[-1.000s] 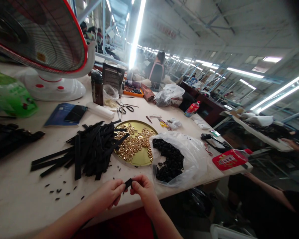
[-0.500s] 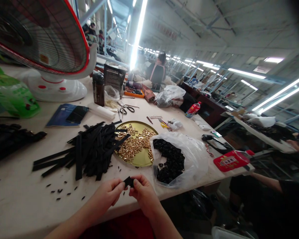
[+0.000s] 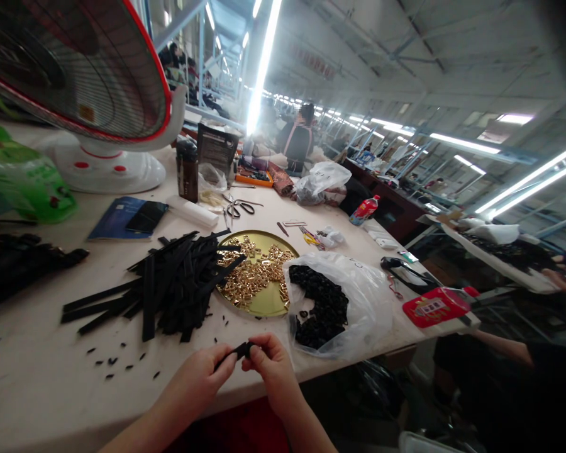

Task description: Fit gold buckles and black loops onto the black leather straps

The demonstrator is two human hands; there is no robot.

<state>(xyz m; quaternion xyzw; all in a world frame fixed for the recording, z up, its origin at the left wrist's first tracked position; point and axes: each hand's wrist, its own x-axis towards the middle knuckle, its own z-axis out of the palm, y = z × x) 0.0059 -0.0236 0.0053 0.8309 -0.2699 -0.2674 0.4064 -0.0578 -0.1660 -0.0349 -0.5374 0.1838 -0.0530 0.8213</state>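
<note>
As left hand (image 3: 206, 376) and right hand (image 3: 272, 366) pinch black strip (image 3: 238, 352), strap pile (image 3: 174, 286) overlapping round tray (image 3: 265, 303), plastic bag (image 3: 370, 302) rightward

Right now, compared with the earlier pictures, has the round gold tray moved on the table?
No: the gold tray shows no visible shift either way against the blue booklet.

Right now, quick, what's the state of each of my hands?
Left hand: closed, pinching a black piece.
Right hand: closed, apparently on the same piece's other end.
</note>
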